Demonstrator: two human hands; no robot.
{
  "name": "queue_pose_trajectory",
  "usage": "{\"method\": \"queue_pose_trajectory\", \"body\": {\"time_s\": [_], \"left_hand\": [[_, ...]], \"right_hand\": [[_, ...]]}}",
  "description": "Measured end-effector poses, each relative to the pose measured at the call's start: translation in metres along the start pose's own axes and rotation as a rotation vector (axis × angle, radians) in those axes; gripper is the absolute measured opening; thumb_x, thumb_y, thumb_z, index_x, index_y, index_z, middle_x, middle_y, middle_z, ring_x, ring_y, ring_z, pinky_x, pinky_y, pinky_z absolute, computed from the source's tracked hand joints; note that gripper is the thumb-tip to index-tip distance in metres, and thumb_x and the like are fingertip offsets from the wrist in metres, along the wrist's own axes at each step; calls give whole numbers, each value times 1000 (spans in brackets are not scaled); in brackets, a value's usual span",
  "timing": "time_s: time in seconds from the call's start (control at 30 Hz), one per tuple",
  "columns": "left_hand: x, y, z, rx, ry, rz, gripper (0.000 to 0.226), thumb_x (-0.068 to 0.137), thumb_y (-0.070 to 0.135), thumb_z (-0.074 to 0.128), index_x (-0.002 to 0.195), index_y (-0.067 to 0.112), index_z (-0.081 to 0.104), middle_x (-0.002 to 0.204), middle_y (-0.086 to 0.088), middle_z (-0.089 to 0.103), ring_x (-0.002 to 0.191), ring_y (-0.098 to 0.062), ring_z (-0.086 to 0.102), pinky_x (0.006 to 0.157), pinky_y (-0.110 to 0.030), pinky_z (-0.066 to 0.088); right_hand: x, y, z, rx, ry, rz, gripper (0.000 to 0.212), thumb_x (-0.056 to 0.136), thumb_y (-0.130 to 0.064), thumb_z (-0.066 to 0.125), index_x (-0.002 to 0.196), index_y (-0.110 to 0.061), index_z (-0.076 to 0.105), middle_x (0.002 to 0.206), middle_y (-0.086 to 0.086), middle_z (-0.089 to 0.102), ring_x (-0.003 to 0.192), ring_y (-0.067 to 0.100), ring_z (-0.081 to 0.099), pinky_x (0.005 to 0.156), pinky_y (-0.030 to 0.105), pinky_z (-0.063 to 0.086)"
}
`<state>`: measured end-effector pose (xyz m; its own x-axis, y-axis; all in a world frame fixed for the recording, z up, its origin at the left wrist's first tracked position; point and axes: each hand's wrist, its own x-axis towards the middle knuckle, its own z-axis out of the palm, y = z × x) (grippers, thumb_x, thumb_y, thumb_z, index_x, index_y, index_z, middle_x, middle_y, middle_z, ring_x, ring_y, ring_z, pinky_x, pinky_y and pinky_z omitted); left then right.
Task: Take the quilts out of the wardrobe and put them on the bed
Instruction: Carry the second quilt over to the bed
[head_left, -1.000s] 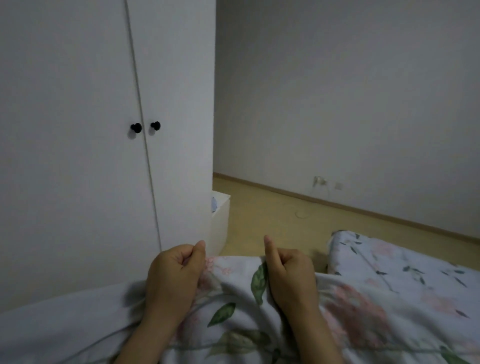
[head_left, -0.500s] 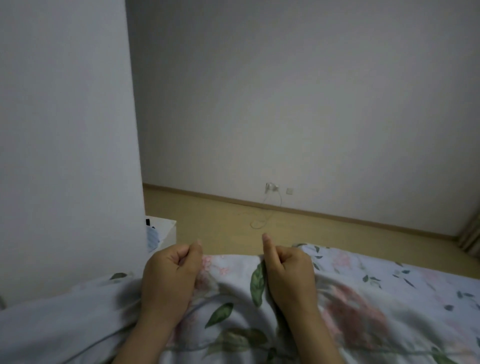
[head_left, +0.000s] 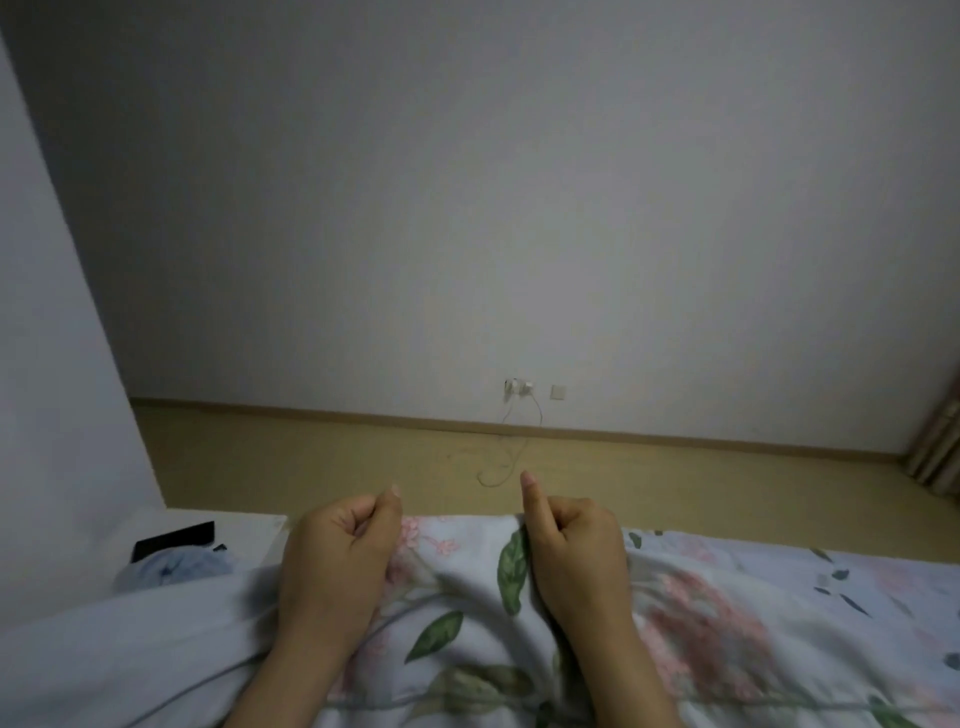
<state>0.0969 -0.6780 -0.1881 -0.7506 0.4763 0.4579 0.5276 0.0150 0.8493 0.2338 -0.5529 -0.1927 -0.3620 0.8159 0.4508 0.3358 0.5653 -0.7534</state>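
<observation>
A floral quilt (head_left: 571, 613) fills the low foreground from 4 to 8 o'clock, bunched under both fists. The left hand (head_left: 337, 561) and right hand (head_left: 576, 551) are each curled closed on its top edge, thumbs up. At 9 o'clock stands a white panel (head_left: 47, 364); at 12, tan flooring (head_left: 363, 457), a grey wall (head_left: 519, 208), a socket (head_left: 517, 387) with trailing cable (head_left: 511, 457); curtain (head_left: 940, 447) at 3.

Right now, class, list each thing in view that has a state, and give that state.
left hand: closed, gripping the quilt.
right hand: closed, gripping the quilt.
floral quilt: bunched, held up in both hands.
charger: plugged into the wall, cable trailing on the floor.
</observation>
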Motion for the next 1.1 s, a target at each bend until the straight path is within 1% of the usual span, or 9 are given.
{"method": "queue_pose_trajectory", "body": {"time_s": [0.1, 0.2, 0.37, 0.5, 0.63, 0.73, 0.8, 0.93, 1.1], "left_hand": [[45, -5, 32, 29, 21, 31, 54, 88, 31, 58, 45, 13, 31, 40, 5, 25, 41, -8, 24, 41, -25, 20], [88, -24, 63, 25, 10, 22, 53, 82, 43, 53, 50, 8, 30, 41, 5, 24, 42, -9, 23, 41, -27, 21], [171, -72, 111, -7, -17, 17, 51, 81, 43, 50, 49, 10, 30, 39, 6, 24, 42, -11, 25, 44, -25, 23], [243, -104, 144, -4, -48, 59, 52, 79, 48, 49, 50, 11, 29, 42, 6, 22, 43, -10, 23, 42, -29, 21], [325, -125, 176, -34, -91, 96, 53, 81, 45, 52, 47, 12, 30, 39, 5, 23, 42, -7, 21, 42, -27, 20], [378, -133, 203, -57, -115, 128, 54, 88, 32, 59, 44, 14, 32, 38, 5, 24, 40, -7, 22, 43, -27, 22], [407, -141, 225, -62, -137, 135, 53, 87, 34, 58, 46, 12, 32, 39, 5, 24, 41, -7, 22, 45, -26, 23], [454, -165, 272, -68, -184, 122, 53, 88, 33, 58, 47, 14, 32, 41, 6, 23, 41, -5, 21, 45, -26, 21], [517, -184, 348, -87, -205, 122, 47, 79, 44, 51, 47, 14, 34, 40, 6, 23, 42, -10, 22, 46, -25, 22]], "right_hand": [[54, 13, 11, -27, 21, -9, 63, 90, -52, 42, 41, -14, 28, 34, -3, 27, 36, 9, 25, 44, 29, 24], [102, 30, 30, -46, 20, -9, 62, 88, -50, 44, 40, -15, 26, 34, -3, 26, 36, 10, 25, 45, 29, 23], [181, 58, 79, -64, 17, 20, 61, 90, -50, 43, 41, -16, 28, 36, -4, 27, 37, 9, 26, 46, 28, 26], [243, 72, 118, -97, 66, 40, 62, 91, -48, 46, 43, -14, 25, 37, -2, 25, 38, 9, 25, 47, 31, 24], [311, 79, 153, -93, 108, 75, 63, 89, -52, 44, 40, -15, 30, 34, -3, 27, 37, 9, 25, 46, 30, 26], [359, 89, 171, -111, 171, 105, 63, 85, -60, 38, 41, -15, 33, 36, -2, 31, 37, 12, 29, 45, 32, 30], [387, 100, 181, -131, 191, 127, 63, 85, -62, 37, 41, -15, 33, 37, -1, 32, 37, 12, 30, 45, 33, 30], [437, 125, 196, -186, 206, 146, 64, 88, -55, 41, 40, -14, 29, 36, -2, 28, 37, 10, 27, 46, 30, 28], [518, 170, 209, -214, 249, 156, 61, 88, -53, 44, 43, -14, 34, 35, 2, 30, 35, 10, 24, 46, 31, 23]]}}
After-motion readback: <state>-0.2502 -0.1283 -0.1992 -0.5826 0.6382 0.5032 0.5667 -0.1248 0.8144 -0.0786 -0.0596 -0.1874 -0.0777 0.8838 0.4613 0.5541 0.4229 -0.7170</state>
